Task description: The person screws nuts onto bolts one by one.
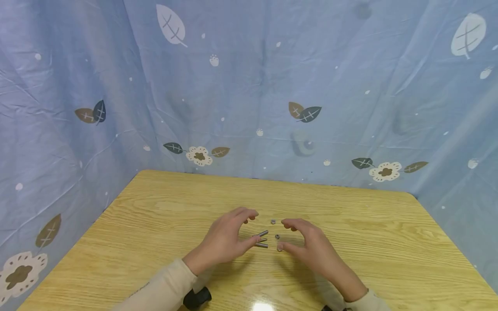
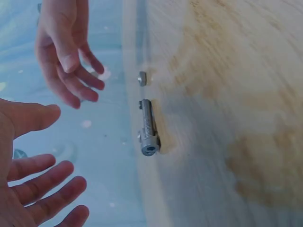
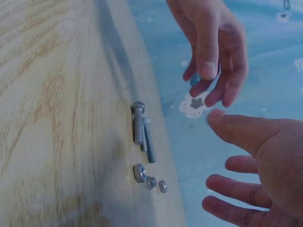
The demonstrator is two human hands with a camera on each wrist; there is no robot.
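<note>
Three metal bolts [image 1: 262, 245] lie side by side on the wooden table, their heads hidden behind my left thumb in the head view. The right wrist view shows their round heads and threaded shanks [image 3: 150, 144]. To their right, three hex nuts [image 1: 277, 236] form a loose row; the nearest is partly covered by my right thumb in the head view. My left hand [image 1: 227, 237] hovers by the bolts, fingers spread and holding nothing. Over on the nuts' side, my right hand [image 1: 311, 246] is held facing it, thumb and fingers apart, nothing between them.
The wood-grain table [image 1: 155, 216] reaches back to a blue curtain [image 1: 241, 86] printed with leaves and flowers, which also hangs along both sides. A black wrist device [image 1: 197, 298] sits beneath the left sleeve [image 1: 163, 285].
</note>
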